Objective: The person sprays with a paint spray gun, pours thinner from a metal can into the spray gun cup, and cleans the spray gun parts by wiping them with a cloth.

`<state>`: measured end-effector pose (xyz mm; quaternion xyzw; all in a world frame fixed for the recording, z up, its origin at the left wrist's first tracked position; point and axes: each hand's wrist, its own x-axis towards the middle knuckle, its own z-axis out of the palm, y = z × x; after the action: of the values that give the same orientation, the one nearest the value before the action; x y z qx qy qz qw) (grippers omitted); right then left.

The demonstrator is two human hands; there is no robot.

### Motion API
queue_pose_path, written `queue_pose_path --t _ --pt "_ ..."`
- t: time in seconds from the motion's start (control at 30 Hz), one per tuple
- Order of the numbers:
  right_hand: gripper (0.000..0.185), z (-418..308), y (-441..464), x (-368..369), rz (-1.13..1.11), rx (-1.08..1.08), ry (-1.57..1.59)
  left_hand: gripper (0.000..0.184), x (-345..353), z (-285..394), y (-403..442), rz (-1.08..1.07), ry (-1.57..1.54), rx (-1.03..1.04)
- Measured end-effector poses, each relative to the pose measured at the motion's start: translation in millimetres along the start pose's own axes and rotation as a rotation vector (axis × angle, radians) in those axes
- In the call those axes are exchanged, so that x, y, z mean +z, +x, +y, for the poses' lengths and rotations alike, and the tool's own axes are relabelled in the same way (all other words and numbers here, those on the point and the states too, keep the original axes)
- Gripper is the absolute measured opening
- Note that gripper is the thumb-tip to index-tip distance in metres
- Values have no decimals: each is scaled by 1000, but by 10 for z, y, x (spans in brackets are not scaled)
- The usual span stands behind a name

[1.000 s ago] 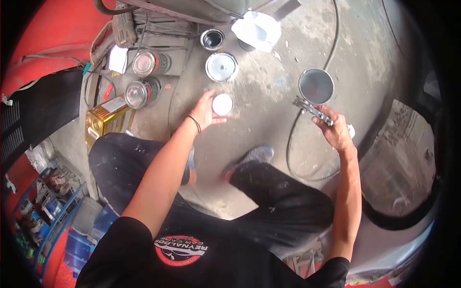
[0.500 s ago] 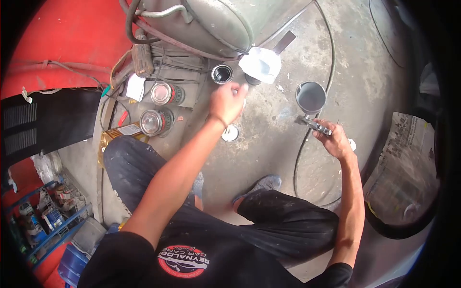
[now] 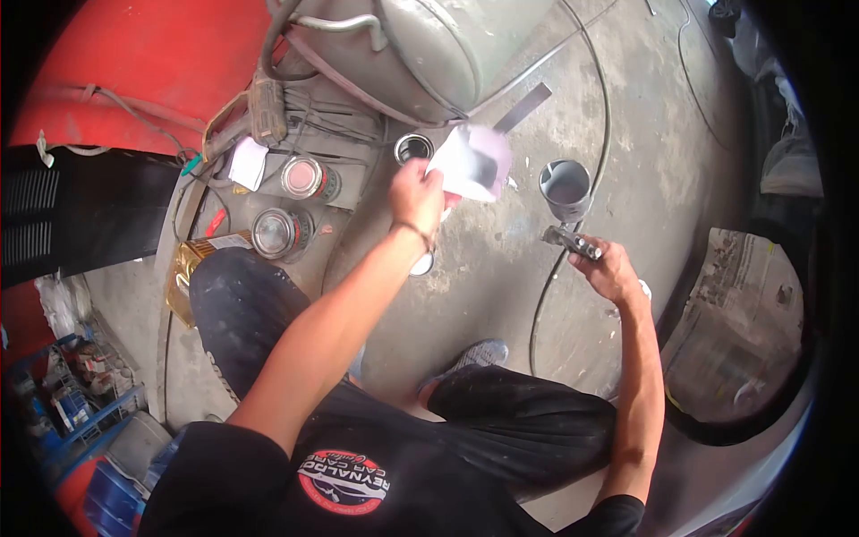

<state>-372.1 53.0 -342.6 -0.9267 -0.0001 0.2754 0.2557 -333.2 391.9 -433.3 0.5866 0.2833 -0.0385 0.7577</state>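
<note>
My left hand (image 3: 419, 199) is closed on the near edge of a white paper strainer (image 3: 474, 163), which has a dark patch on it. An open can of dark paint (image 3: 413, 149) stands just beyond that hand. A round white lid (image 3: 422, 263) lies on the floor, partly hidden by my left wrist. To the right, my right hand (image 3: 613, 271) grips a metal spray gun (image 3: 571, 242). The gun's grey cup (image 3: 565, 187) points up with its mouth open, and some liquid seems to be inside.
Two closed cans (image 3: 302, 177) (image 3: 274, 234) stand at the left near a gold tin (image 3: 185, 277). A large grey tank (image 3: 420, 54) is ahead. A hose (image 3: 598, 116) runs along the floor at right, with newspaper (image 3: 738, 322) farther right. A flat dark strip (image 3: 524, 107) lies behind the paper.
My left hand has moved forward from the white lid and taken hold of the white paper, which is now lifted and tilted. My right hand still holds the spray gun.
</note>
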Motion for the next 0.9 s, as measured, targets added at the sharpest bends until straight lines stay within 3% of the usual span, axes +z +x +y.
queue_pose_path --t 0.13,0.23,0.57,0.7,0.9 --pt "40 -256 180 18 -2 26 -82 15 -421 -33 -537 20 -144 -116" --pt "39 -458 310 51 29 -39 -178 16 -680 -25 -836 13 -135 -149" --pt "38 -1194 720 156 -62 96 -632 16 -1050 -250 -1331 13 -12 -275" --pt "43 -1504 826 132 -94 135 -750 20 -958 -375 -1353 49 -74 -240" --pt "33 -2017 1001 110 -215 282 -915 17 -864 -387 -1413 57 -54 -147"
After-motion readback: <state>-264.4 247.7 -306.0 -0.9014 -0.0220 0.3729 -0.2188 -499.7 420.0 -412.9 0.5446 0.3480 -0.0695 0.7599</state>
